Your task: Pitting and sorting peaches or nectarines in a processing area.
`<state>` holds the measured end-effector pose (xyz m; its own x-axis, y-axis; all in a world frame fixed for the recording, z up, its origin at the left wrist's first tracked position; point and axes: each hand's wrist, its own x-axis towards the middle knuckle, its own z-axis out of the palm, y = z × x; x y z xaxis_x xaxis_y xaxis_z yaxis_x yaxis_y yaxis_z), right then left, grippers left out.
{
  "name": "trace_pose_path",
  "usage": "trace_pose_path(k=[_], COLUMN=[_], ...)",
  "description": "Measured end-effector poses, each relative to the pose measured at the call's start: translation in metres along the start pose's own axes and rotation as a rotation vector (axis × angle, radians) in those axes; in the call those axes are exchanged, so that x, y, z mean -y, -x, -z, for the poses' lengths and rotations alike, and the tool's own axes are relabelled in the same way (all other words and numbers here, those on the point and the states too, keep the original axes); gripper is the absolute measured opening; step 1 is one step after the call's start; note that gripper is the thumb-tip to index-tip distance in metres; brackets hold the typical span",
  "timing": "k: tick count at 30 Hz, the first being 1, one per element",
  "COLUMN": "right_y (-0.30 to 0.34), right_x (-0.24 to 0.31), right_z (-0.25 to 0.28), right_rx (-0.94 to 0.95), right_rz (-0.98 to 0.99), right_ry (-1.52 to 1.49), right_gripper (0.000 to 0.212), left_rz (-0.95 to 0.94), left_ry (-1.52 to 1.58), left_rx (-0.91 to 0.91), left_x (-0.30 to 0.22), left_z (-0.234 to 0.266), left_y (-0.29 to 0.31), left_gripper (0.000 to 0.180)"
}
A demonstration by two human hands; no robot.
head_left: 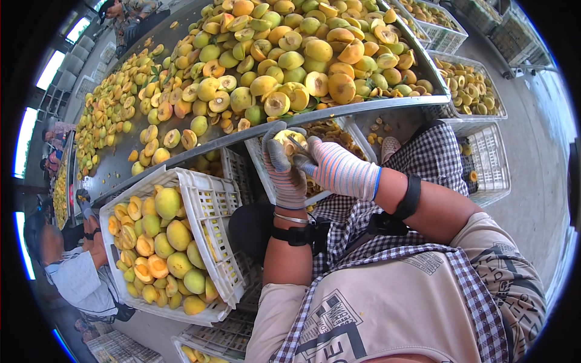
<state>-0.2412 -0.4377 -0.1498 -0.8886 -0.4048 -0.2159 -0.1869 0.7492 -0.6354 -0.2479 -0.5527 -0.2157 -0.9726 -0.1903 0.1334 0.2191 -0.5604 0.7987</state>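
In front of me, below the edge of the metal table [339, 111], my left hand [284, 172] in a striped, grey-palmed glove is closed round a cut apricot [282, 139]. The pale yellow cut face is turned partly up. My right hand [339, 166], gloved alike, has its fingers pressed together close against the fruit. A thin dark tool [297, 144] runs from these fingers to the cut face; its handle is hidden in the glove, so its exact kind cannot be told. Beneath both hands stands a white crate [357, 134] with cut fruit pieces in it.
Heaped whole and halved apricots [290, 57] cover much of the table. A tilted white crate [209, 230] of apricots stands at my left. More filled crates [484, 115] stand on the right. A person [78, 272] works at the left, another person [130, 21] at the far left.
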Motion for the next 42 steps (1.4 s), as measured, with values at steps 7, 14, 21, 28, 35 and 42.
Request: trace_pose_path(k=[7,14,21,28,35,42], right_y=[0.001,0.001,-0.005,-0.004,-0.014,-0.003], right_x=[0.006,0.009,0.014,0.009,0.004,0.02], right_z=[0.006,0.007,0.014,0.011,0.018,0.017], right_rx=[0.021,0.067,0.101,0.076,0.213,0.109], right_rz=[-0.096,-0.07,-0.055,-0.02,-0.086,-0.118], right_ry=[-0.223,-0.128,-0.238,0.05,-0.011,-0.047], right_gripper=[0.043,0.044,0.044,0.037,0.042,0.036], left_rz=[0.001,0.139,0.02,0.271,0.122,-0.025], left_ry=[0.038,0.142,-0.047,-0.032,-0.155,-0.028], left_rx=[0.054,-0.099,-0.026,-0.097,-0.079,-0.053], left_x=[-0.01,-0.01,-0.01,-0.013,-0.007,0.001], left_z=[-0.015,-0.009,-0.003,-0.001,-0.001,-0.006], left_y=[0.003,0.0,-0.002,-0.005,-0.005,-0.003], left_gripper=[0.046,0.05,0.047,0.044,0.043,0.038])
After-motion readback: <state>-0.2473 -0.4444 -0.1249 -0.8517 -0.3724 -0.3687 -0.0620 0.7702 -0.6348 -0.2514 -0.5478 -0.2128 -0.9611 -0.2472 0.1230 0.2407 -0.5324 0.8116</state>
